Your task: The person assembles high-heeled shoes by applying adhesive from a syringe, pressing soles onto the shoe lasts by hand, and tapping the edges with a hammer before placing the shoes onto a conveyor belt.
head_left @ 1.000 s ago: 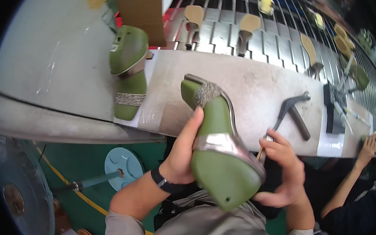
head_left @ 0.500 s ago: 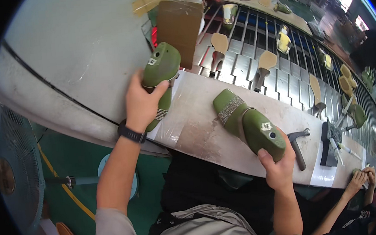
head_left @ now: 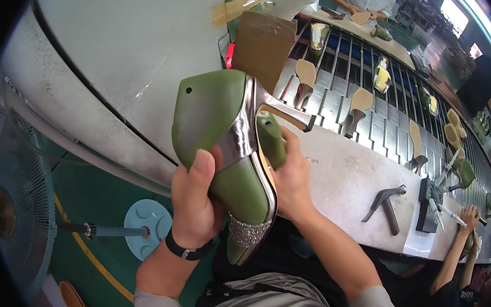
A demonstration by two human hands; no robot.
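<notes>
Held up close in my left hand (head_left: 194, 206) is a high-heeled shoe (head_left: 244, 191) on a green shoe last (head_left: 210, 113). Its metallic heel (head_left: 288, 113) points to the right, and its toe, crossed by a sparkling band (head_left: 249, 232), points down. My left thumb presses on its near side; the other fingers are mostly hidden beneath. Just behind this shoe, my right hand (head_left: 293, 178) is closed round a second green shoe last (head_left: 271, 140), mostly hidden by the first shoe and my fingers.
A hammer (head_left: 387, 208) lies on the worktable (head_left: 338, 163) at right, near a black block (head_left: 425, 206) with pens. Beyond runs a slatted conveyor (head_left: 334, 109) bearing soles and shoe parts. A cardboard sheet (head_left: 263, 48) stands behind. Co-workers' hands (head_left: 469, 219) are at far right; a fan (head_left: 16, 212) stands left.
Both shoes have been lifted off the table and brought together in front of me. The left one has been turned, so its heel and side now show. The hammer stays on the table.
</notes>
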